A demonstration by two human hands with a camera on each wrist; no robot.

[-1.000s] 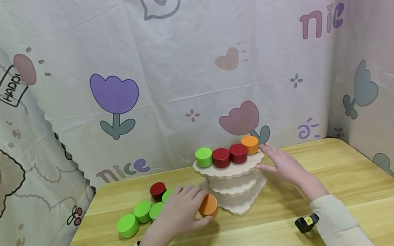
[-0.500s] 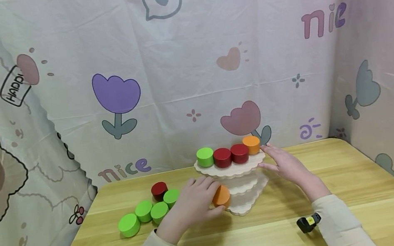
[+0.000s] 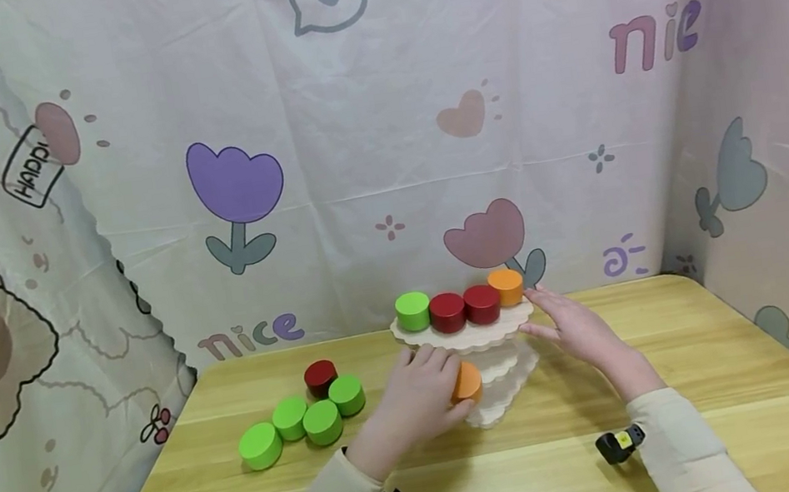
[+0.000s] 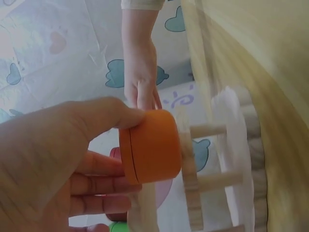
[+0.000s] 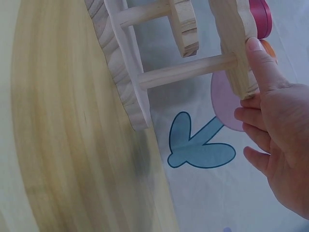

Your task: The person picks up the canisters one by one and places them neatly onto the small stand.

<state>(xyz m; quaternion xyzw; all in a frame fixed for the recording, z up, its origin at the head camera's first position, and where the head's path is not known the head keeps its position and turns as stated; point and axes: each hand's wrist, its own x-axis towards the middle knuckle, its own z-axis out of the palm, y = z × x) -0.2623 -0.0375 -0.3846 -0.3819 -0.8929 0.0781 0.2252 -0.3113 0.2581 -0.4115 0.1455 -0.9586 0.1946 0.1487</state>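
In the head view my left hand (image 3: 419,398) holds an orange round box (image 3: 467,382) at the front left of a wooden tiered stand (image 3: 464,340). The left wrist view shows thumb and fingers pinching this orange box (image 4: 154,147), a thin seam round its side, close beside the stand's middle tier (image 4: 190,183). My right hand (image 3: 576,327) grips the right edge of the top tier; in the right wrist view its thumb lies on the rim (image 5: 239,72). On that tier stand a green box (image 3: 413,311), two dark red boxes (image 3: 448,312) and another orange box (image 3: 506,286).
Left of the stand, several green boxes (image 3: 323,422) and one dark red box (image 3: 321,379) sit close together on the wooden table (image 3: 518,481). A printed cloth (image 3: 352,159) hangs behind the table and along its sides.
My left hand has carried the orange box rightward and slightly up, to the stand's lower tiers, uncovering the green boxes behind it. My right hand has stayed on the top tier's edge.
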